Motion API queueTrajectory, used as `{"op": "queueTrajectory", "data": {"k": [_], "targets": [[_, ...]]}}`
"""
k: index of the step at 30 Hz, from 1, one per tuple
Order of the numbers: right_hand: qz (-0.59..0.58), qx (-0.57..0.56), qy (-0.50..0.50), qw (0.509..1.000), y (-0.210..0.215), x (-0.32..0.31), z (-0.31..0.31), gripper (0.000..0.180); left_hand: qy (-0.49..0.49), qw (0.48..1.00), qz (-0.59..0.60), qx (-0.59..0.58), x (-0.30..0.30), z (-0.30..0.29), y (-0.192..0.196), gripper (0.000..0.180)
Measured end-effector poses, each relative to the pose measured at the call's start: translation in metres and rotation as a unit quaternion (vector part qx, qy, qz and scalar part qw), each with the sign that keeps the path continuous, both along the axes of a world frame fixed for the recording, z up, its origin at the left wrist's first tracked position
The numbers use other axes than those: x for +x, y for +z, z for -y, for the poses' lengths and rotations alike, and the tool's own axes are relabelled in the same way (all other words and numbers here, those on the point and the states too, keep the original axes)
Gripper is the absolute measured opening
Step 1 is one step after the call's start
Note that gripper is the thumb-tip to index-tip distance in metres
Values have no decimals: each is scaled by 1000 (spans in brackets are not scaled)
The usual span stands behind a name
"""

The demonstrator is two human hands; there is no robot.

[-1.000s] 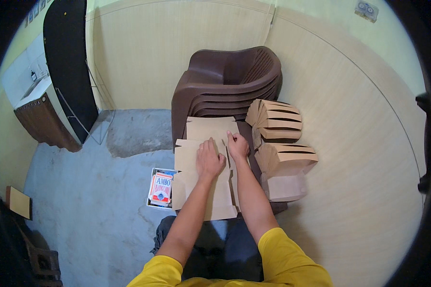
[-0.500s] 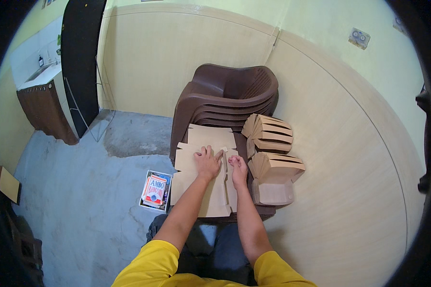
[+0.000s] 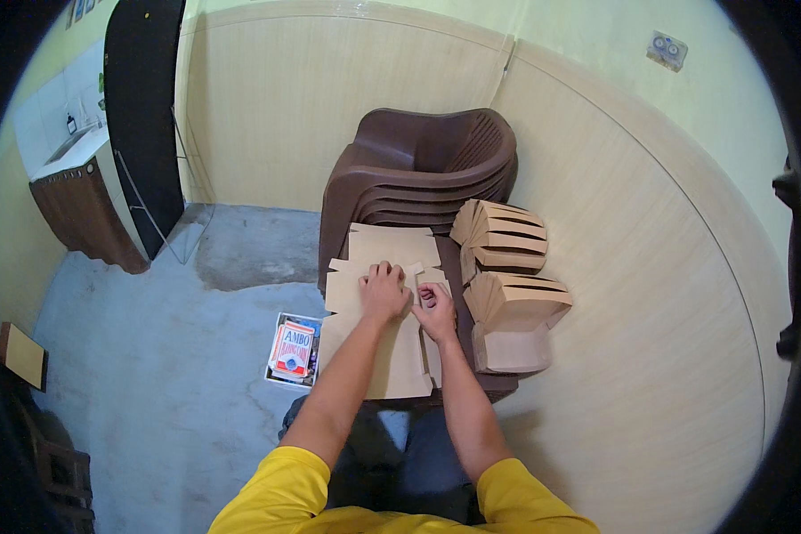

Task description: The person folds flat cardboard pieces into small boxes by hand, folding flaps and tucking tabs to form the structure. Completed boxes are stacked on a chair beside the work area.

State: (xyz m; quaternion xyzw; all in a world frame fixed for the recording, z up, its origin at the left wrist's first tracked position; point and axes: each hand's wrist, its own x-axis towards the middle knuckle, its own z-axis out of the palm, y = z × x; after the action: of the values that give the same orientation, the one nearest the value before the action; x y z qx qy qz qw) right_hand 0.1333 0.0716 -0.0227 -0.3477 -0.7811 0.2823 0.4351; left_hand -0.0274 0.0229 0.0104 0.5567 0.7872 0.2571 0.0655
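Note:
A brown cardboard box blank (image 3: 356, 334) lies unfolded on the brown seat of stacked plastic chairs, its right edge creased upward into a narrow side strip. My left hand (image 3: 384, 292) rests on the blank's middle with its fingers bent and pressing down, nothing held. Beside it, my right hand (image 3: 435, 311) is closed with curled fingers at the creased strip, by a small tab. The right fingertips hide part of that strip's edge.
Nested folded cardboard boxes (image 3: 505, 233) stand to the right, with an open cardboard box (image 3: 513, 347) nearer me. Behind rise stacked brown armchairs (image 3: 427, 169). A white bin (image 3: 276, 378) of packets sits on the floor at left. A wall (image 3: 632, 267) bounds the right side.
My right hand has moved slightly left, closer to my left hand and the creased strip. The left fingers have drawn in a little. The whole view has shifted slightly.

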Motion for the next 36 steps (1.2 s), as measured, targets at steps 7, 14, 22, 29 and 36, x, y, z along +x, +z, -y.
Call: {"op": "queueTrajectory", "data": {"k": [7,14,22,29,36], "targets": [[-40,-95,-32,994,-9,-1,-6,38,13,1000,-2,22,-129,8,-10,73],[-44,-214,-13,976,-11,0,-22,39,65,932,342,102,-142,94,-55,99],[99,-59,-18,993,79,7,4,37,260,881,363,155,-98,140,-44,87],[283,108,116,946,88,61,92,49,290,892,212,275,-8,162,-38,73],[306,109,100,940,42,80,105,43,194,970,135,-63,16,217,25,73]]}}
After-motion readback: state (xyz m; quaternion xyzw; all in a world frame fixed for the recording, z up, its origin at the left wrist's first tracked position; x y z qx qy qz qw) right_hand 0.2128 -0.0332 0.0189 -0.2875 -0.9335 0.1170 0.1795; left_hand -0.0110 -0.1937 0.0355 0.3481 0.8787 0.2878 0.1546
